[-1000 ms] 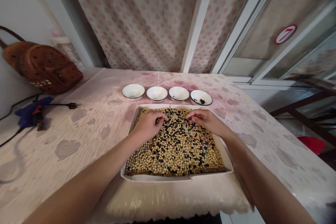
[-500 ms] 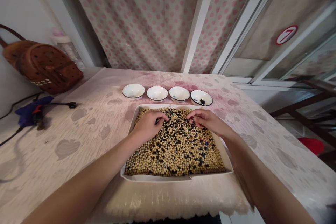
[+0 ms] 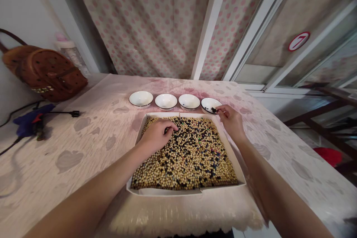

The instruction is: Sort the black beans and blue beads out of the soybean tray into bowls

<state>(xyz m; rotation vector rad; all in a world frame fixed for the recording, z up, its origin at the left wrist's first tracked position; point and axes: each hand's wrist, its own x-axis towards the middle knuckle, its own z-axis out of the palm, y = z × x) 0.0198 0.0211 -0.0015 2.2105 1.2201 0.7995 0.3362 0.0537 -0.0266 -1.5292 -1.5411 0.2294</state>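
Note:
A shallow white box [image 3: 229,145] is full of small round beads [image 3: 184,156], mostly tan, with many black and a few blue, green and pink ones. Over its far left part rests my left hand [image 3: 158,134], fingers curled and thumb tucked in against the beads; what it holds, if anything, is hidden. My right hand [image 3: 232,121] reaches to the rightmost white bowl [image 3: 209,102], its thumb and fingertips pinched together at the rim. Small black beads [image 3: 213,109] lie in that bowl right by the fingertips. Anything inside the pinch is too small to make out.
Left of that bowl stand three more dark-rimmed white bowls, including the leftmost bowl [image 3: 141,98]. A blue glue gun [image 3: 30,121] with a cord, a brown backpack [image 3: 46,72] and a bottle [image 3: 71,54] are at left. A curtain [image 3: 156,22] hangs behind the table.
My right hand has moved from above the beads in the box, outward and right, to the rightmost bowl. My left hand stays nearly in place over the box.

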